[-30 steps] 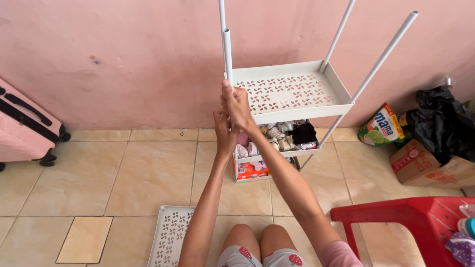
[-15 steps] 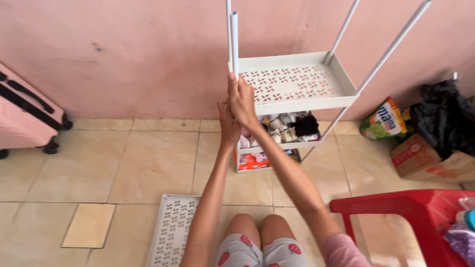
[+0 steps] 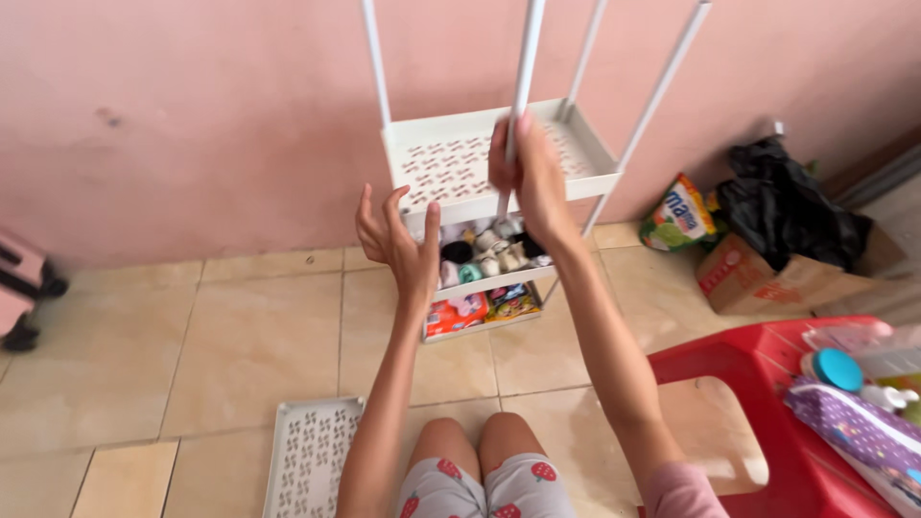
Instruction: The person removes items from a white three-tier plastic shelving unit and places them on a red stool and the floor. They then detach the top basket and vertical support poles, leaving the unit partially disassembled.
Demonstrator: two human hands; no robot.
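Observation:
A white plastic rack (image 3: pixel 585 182) stands against the pink wall, with thin white poles rising from its perforated upper shelf. My right hand (image 3: pixel 530 177) grips a loose white pole (image 3: pixel 526 58), held upright and slightly tilted in front of that shelf. My left hand (image 3: pixel 398 240) is open with fingers spread, just left of the rack's front corner and touching nothing. The lower shelf (image 3: pixel 499 280) holds several small socks and packets. My knees (image 3: pixel 480 451) show at the bottom.
A loose perforated white shelf (image 3: pixel 312 456) lies on the tiled floor by my left leg. A red plastic stool (image 3: pixel 758 384) with toiletries stands at right. A cardboard box (image 3: pixel 758 278), black bag (image 3: pixel 787 206) and green packet (image 3: pixel 676 216) sit at back right. A pink suitcase (image 3: pixel 19 288) is at far left.
My left hand has let go of the pole and opened. My right hand has carried the pole rightward, off the rack's front-left corner. The view has shifted right.

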